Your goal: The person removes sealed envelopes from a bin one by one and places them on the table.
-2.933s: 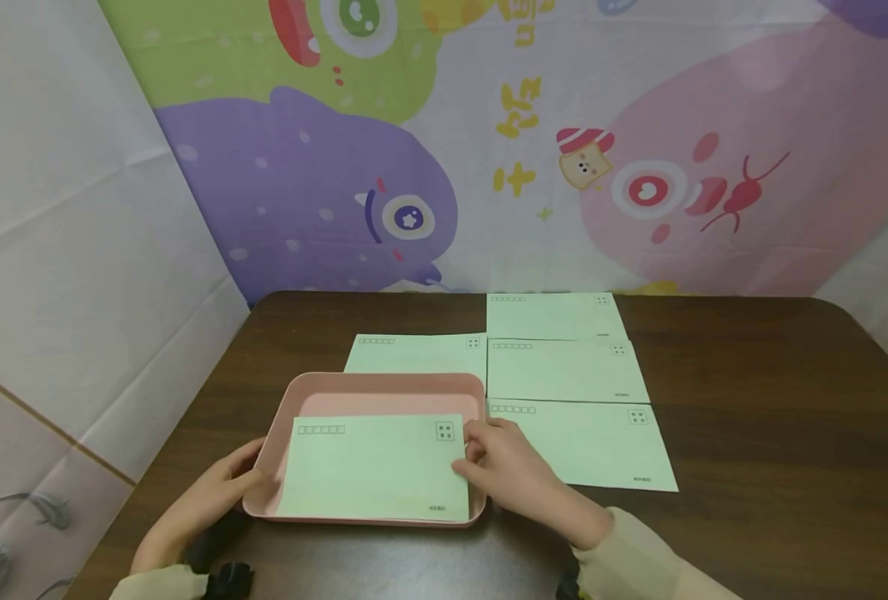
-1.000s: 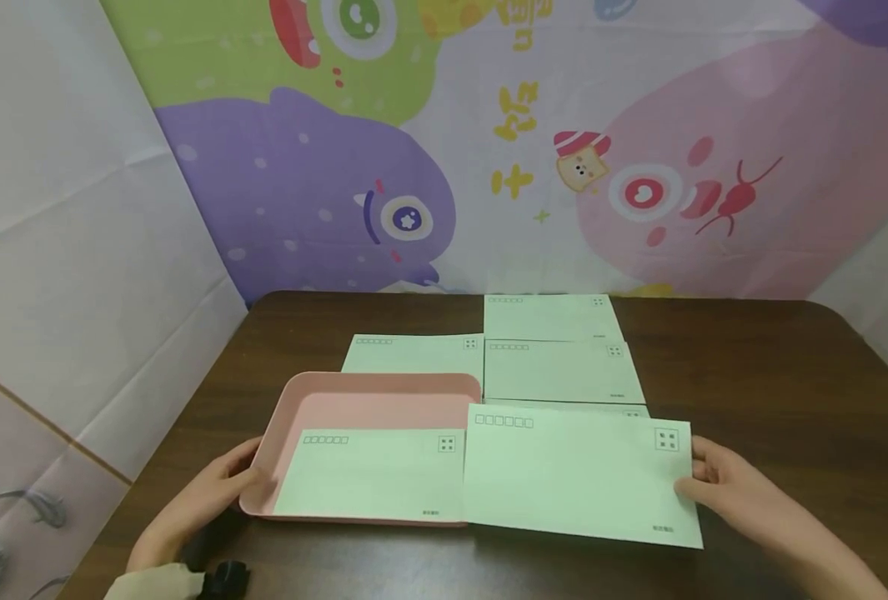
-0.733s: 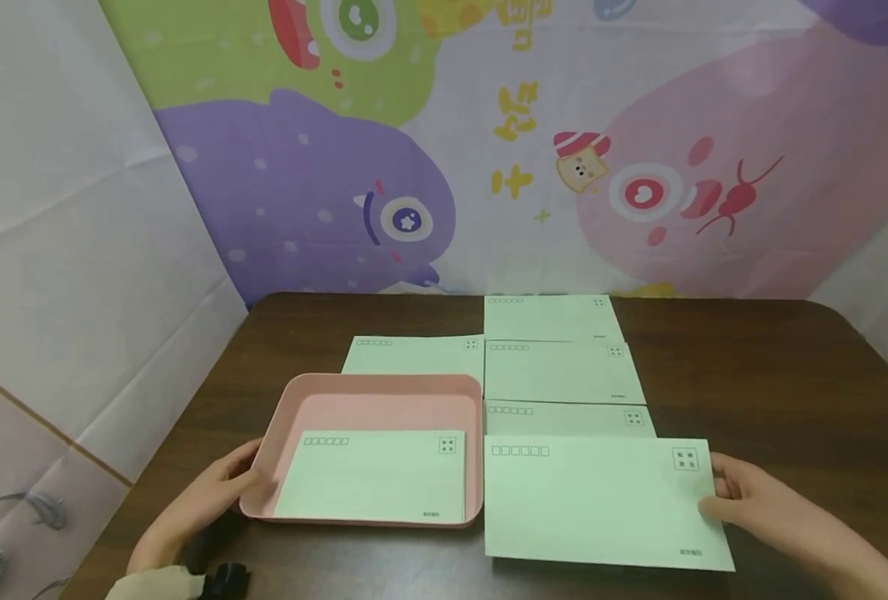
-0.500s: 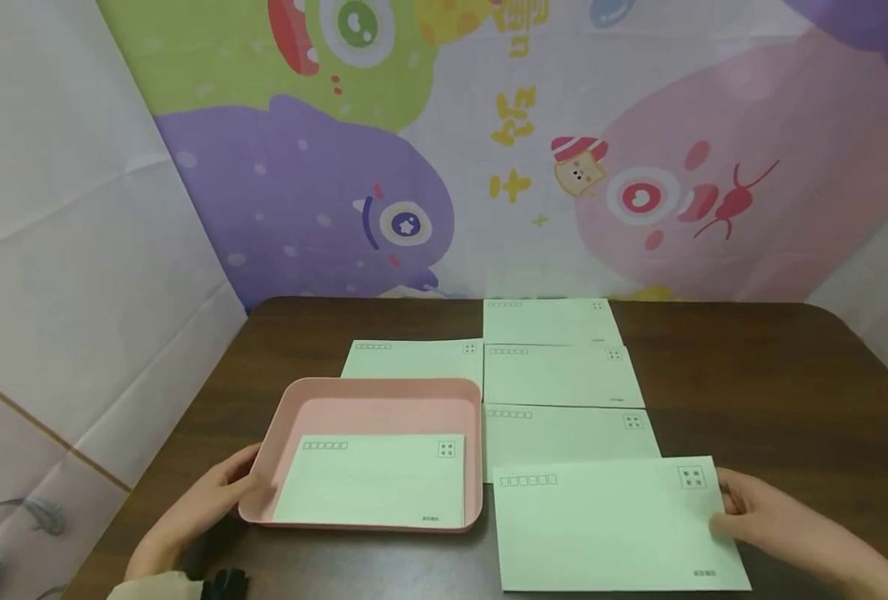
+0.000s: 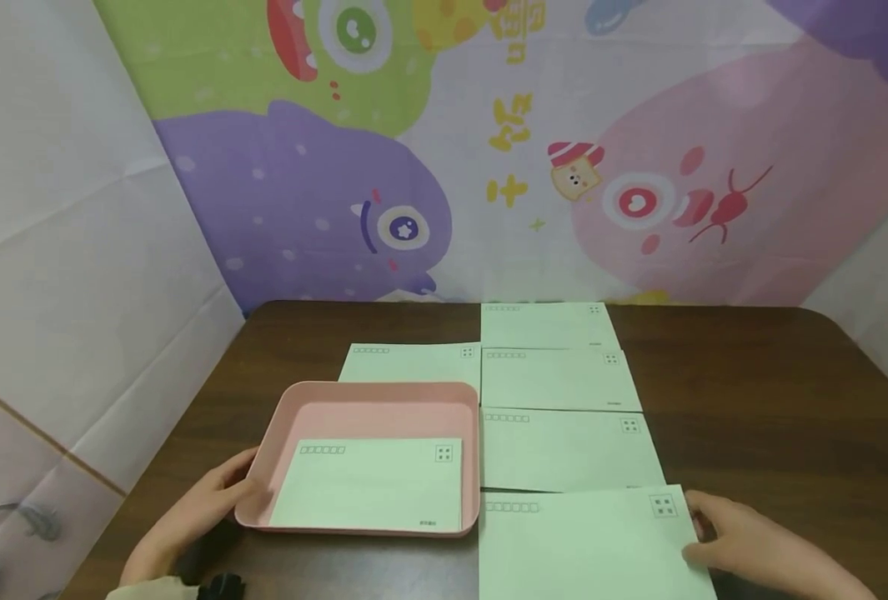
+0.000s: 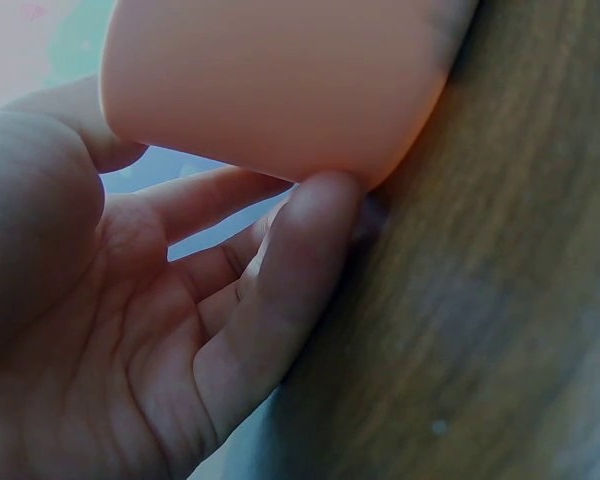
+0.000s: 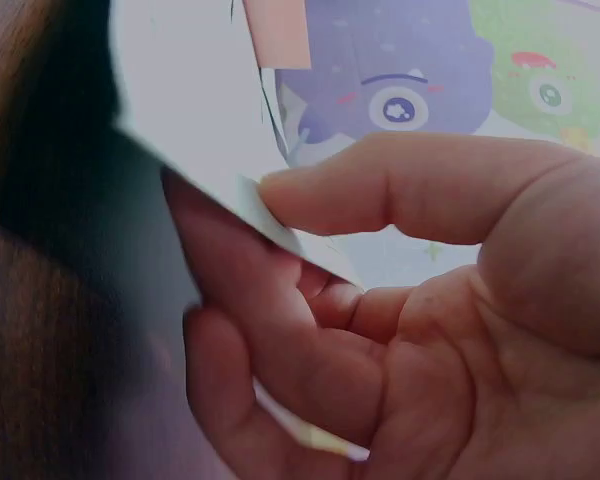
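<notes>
My right hand pinches the right edge of a pale green envelope between thumb and fingers. In the right wrist view, the thumb lies on top of that envelope and the fingers are beneath it. It sits just below a column of envelopes, its lower edge cut off by the frame. My left hand holds the left side of a pink tray, thumb over the rim; the left wrist view shows fingers curled under the tray's wall. Inside the tray lie stacked envelopes.
Several envelopes lie in a column right of the tray, up to the cartoon backdrop. Another envelope is partly hidden behind the tray. The dark wooden table extends to the right.
The right hand has taken an envelope from the tray's stack, carried it right and down, and brought it below the column, lately shifting slightly left. The left hand keeps hold of the tray.
</notes>
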The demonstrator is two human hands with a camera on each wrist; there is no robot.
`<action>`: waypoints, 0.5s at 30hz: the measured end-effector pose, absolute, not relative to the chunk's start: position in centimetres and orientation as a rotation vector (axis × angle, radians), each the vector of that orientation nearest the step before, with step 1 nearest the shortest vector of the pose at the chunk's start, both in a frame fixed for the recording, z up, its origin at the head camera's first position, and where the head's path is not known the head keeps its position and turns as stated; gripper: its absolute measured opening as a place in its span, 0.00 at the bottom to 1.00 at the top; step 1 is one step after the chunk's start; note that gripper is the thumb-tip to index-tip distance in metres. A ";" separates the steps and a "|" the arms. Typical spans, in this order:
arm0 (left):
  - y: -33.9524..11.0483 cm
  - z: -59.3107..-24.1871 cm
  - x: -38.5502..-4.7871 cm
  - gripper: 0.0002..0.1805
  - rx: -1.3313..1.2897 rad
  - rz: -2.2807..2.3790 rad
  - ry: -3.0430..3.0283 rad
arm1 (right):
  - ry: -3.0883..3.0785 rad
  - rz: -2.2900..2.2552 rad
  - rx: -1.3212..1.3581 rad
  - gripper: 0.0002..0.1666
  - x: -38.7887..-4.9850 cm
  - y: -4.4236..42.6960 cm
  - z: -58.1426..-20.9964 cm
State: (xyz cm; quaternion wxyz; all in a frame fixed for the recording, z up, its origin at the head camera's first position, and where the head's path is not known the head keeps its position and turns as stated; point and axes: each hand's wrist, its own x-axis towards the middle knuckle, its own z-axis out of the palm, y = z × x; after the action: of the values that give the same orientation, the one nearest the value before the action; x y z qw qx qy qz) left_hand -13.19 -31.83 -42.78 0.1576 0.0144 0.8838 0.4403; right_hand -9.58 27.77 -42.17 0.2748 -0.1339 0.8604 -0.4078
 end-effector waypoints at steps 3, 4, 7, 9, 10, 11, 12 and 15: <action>-31.9 -42.8 -13.2 0.33 0.061 1.265 2.527 | 2.325 -1.099 -0.394 0.13 -9.3 27.5 -42.2; -31.9 -42.8 -13.2 0.33 0.068 1.272 2.521 | 2.337 -1.098 -0.406 0.14 -9.3 27.5 -42.3; -32.0 -42.8 -13.2 0.34 0.051 1.265 2.515 | 2.387 -1.073 -0.424 0.15 -9.1 27.3 -42.4; -32.0 -42.9 -13.2 0.34 0.041 1.262 2.510 | 2.404 -1.070 -0.422 0.15 -9.0 27.3 -42.4; -32.0 -43.0 -13.2 0.34 0.037 1.255 2.514 | 2.405 -1.073 -0.418 0.15 -8.9 27.2 -42.4; -32.0 -43.0 -13.2 0.34 0.034 1.247 2.519 | 2.398 -1.082 -0.409 0.14 -8.9 27.2 -42.4; -32.0 -43.0 -13.2 0.34 0.037 1.247 2.518 | 2.390 -1.091 -0.399 0.14 -8.9 27.2 -42.4; -32.0 -43.1 -13.1 0.34 0.022 1.247 2.514 | 2.345 -1.128 -0.360 0.14 -9.0 27.2 -42.5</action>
State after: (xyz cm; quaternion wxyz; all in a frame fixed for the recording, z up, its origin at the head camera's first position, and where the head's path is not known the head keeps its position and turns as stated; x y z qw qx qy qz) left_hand -13.14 -31.97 -43.07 0.1670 0.0076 0.8833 0.4380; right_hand -8.96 27.19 -42.47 0.2545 -0.1324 0.8633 -0.4153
